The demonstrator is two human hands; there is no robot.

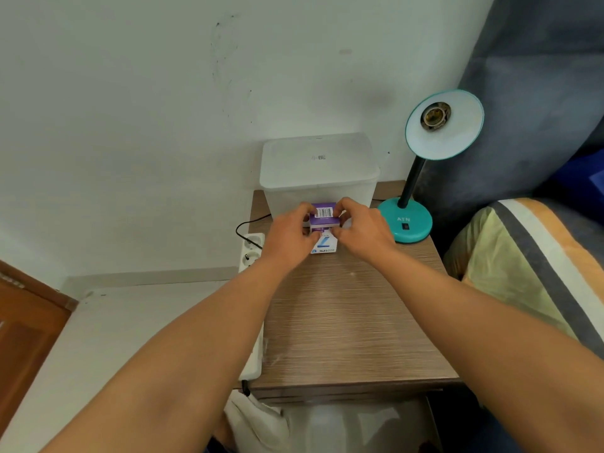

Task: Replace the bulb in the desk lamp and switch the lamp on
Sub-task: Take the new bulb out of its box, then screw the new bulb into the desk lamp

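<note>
Bulb box (323,223): sitting on the wooden surface (353,322) just in front of the white lidded bin (318,171), with its purple end flap tipping up towards the camera; the new bulb is presumably inside, though it is not showing.
Left hand (289,235): reaching forward with the arm nearly straight, its fingers (307,209) pinching the left side of the box near the flap and steadying it.
Right hand (362,230): mirroring the left from the other side, its fingers (341,207) curling over the right edge of the flap, apparently working it open.
Why held so: both hands are bracing the box against the surface so the flap can be pulled without the carton sliding, as I judge it.
Desk lamp (407,220): standing to the right of the box, near it but not touching, its teal shade (457,132) tilting up so the socket faces the person.
Socket (433,116): showing empty, which is suggesting the old bulb is already out.
Switch (405,226): lying on the lamp base, untouched by either hand.
Step in hand: getting the replacement bulb out of its packaging.
</note>
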